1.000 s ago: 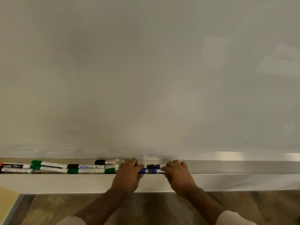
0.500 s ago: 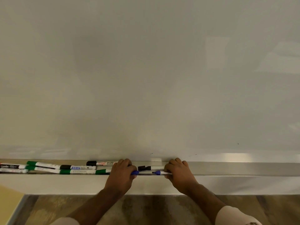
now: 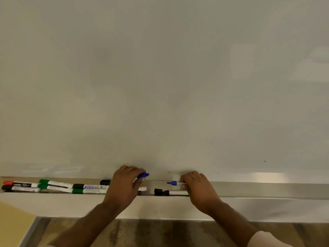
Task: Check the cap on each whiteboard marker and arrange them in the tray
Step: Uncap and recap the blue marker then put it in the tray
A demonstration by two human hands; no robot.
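My left hand holds a blue cap just above the metal tray. My right hand grips the uncapped blue marker, its blue tip pointing left toward the cap, a gap between them. A black-capped marker lies in the tray under my right hand. To the left, several markers lie in the tray: green-capped ones, a black one and a red-capped one. Part of one more marker shows beneath my left hand.
The whiteboard fills the view above the tray. Below the tray's white front edge is a wood-look floor. The tray's right stretch holds nothing visible.
The blue cap has come off the marker. My left hand lifted up and left with the cap, and my right hand drew the marker to the right, widening the gap.
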